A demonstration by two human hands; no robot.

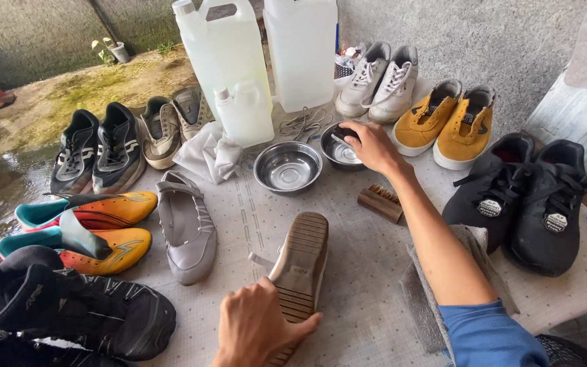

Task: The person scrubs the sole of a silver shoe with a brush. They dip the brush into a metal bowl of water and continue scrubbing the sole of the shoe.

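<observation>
My left hand (pixel 256 326) grips a grey flat shoe (pixel 300 265) turned on its side, its ribbed tan sole facing up. A matching grey flat shoe (pixel 186 228) lies upright to its left. My right hand (pixel 371 146) reaches forward and holds a small dark brush (pixel 343 134) down in a small steel bowl (pixel 338 155). A larger steel bowl (pixel 287 168) stands just left of that one, apart from either hand. A wooden brush (pixel 380 202) lies bristles up beside my right forearm.
Several pairs of shoes ring the mat: black pair (pixel 521 197), yellow pair (pixel 446 122), white pair (pixel 378 81), orange-teal pair (pixel 86 228), dark sneakers (pixel 100 149). Plastic jugs (pixel 225 54), a white cloth (pixel 210 155), loose laces (pixel 304 124) and a grey towel (pixel 419 292) are there too.
</observation>
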